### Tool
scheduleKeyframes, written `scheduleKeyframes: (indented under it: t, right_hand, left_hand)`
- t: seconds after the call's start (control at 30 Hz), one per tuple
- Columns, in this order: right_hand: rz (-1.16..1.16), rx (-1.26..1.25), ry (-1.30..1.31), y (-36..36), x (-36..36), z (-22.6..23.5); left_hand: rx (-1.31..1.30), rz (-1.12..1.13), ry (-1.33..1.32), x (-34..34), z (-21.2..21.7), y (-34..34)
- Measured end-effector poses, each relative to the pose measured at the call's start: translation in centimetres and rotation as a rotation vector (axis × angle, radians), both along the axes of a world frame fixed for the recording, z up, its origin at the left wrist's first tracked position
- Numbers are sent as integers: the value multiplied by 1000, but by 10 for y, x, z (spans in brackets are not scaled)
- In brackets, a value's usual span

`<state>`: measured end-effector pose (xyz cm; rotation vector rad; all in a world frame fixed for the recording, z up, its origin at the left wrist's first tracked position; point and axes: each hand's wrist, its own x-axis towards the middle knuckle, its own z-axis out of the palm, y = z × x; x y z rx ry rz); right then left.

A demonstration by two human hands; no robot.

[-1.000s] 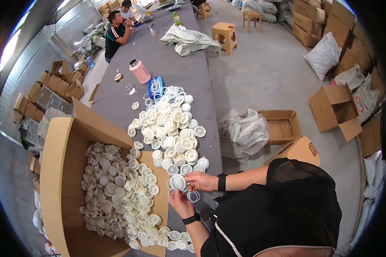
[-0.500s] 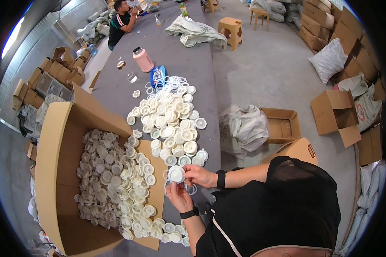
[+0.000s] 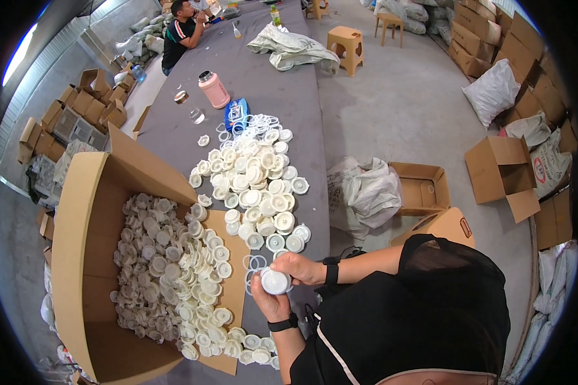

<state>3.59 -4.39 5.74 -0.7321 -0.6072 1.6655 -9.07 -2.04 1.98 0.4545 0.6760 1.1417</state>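
Note:
A round white plastic lid (image 3: 275, 282) is held between my two hands over the table's near edge. My left hand (image 3: 270, 305) grips it from below and the left, fingers closed on its rim. From the upper right, my right hand (image 3: 302, 267) closes on the same rim, thumb and fingers pressed together. Thin white rings (image 3: 257, 262) lie on the table right beside the hands, partly covered by them. Just beyond spreads a heap of white and cream lids (image 3: 253, 170). More loose rings (image 3: 263, 122) lie at the heap's far end.
A large cardboard box (image 3: 77, 256) lies open at left, lids (image 3: 164, 256) spilling over its flap. Farther up the table stand a pink flask (image 3: 214, 90), a blue packet (image 3: 237, 114) and a sack (image 3: 292, 48). A person (image 3: 182, 35) sits at the far side. Stools (image 3: 345, 48) stand on the floor.
Both hands and the lid have moved slightly down and to the right, toward me. My fingers now wrap more closely round the lid's rim. The heap looks the same.

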Motion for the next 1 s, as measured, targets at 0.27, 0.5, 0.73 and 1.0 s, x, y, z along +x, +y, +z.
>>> scheduleKeyframes:
  t: [0.27,0.5,0.73,1.0]
  right_hand:
    - [-9,-92,-22,9,1,-6]
    - [-14,-195,165,17,0,-23]
    - [-16,-271,-28,18,-2,-70]
    - [-87,-87,-723,67,63,-72]
  left_hand:
    - [-54,-67,-49,1,21,-4]
    - [44,-17,-123,-4,10,1]
    - [-2,39,438,-34,-59,15]
    - [667,230,2218,-136,-86,43]
